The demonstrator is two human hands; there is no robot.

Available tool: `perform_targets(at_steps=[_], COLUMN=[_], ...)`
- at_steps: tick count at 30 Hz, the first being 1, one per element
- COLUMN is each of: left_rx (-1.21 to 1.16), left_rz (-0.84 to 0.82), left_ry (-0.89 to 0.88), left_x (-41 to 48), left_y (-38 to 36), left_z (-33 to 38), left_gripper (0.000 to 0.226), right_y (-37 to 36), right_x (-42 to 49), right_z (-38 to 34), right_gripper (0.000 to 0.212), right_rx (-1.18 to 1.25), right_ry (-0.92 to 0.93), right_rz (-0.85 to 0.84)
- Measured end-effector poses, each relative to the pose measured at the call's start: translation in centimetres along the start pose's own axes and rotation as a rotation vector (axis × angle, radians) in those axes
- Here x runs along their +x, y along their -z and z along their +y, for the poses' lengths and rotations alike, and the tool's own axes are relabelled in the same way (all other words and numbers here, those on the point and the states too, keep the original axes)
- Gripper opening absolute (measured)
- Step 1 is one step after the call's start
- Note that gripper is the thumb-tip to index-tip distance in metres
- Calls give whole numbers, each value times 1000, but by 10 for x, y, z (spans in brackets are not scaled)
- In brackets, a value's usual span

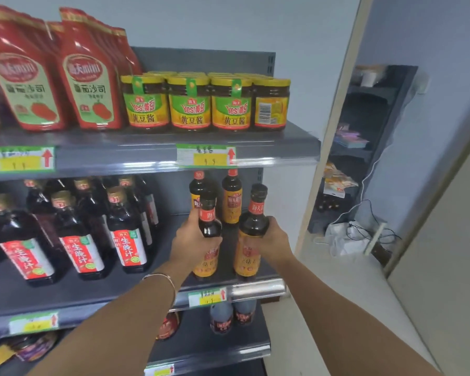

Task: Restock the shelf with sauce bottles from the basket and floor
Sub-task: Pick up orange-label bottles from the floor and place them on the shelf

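Note:
Both my hands hold dark sauce bottles with orange labels at the right end of the middle shelf (258,285). My left hand (192,244) grips the left bottle (209,241) around its shoulder. My right hand (273,241) grips the right bottle (251,234) from the right side. Both bottles stand upright at the shelf's front edge, their bases about on the shelf board. Two more bottles of the same kind (231,198) stand behind them, deeper on the shelf.
Several dark bottles with red-and-white labels (128,232) fill the middle shelf's left. Yellow-lidded jars (189,104) and red ketchup pouches (90,74) sit on the shelf above. More bottles (232,314) stand on the lower shelf. A dark rack and cables (358,229) are at the right.

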State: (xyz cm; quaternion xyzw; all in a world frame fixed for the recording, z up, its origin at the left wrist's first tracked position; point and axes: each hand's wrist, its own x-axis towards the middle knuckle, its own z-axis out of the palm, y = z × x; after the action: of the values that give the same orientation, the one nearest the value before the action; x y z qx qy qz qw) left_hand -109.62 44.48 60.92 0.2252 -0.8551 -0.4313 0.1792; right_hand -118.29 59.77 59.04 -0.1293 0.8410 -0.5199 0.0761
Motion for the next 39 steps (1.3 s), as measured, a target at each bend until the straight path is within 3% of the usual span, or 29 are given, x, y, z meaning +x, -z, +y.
perform_targets(at_steps=[16,22,29,39], left_rx=[-103,-268,-206,-212], left_rz=[-12,42,66,59], left_ry=[94,146,261,229], left_x=[85,76,83,103], left_y=[-25,-42,-57,-54], left_z=[-26,-37,-52,-61], left_gripper=[64,88,67,68], right_y=[-41,-57,-66,-86], right_x=[104,102,107,124], right_z=[16,46,55,53], right_gripper=[58,88,61,62], right_rx=[-51,-45,-187,-193], right_ry=[17,-5,-76,-71], right_rz=[-37,-116,-134,-60])
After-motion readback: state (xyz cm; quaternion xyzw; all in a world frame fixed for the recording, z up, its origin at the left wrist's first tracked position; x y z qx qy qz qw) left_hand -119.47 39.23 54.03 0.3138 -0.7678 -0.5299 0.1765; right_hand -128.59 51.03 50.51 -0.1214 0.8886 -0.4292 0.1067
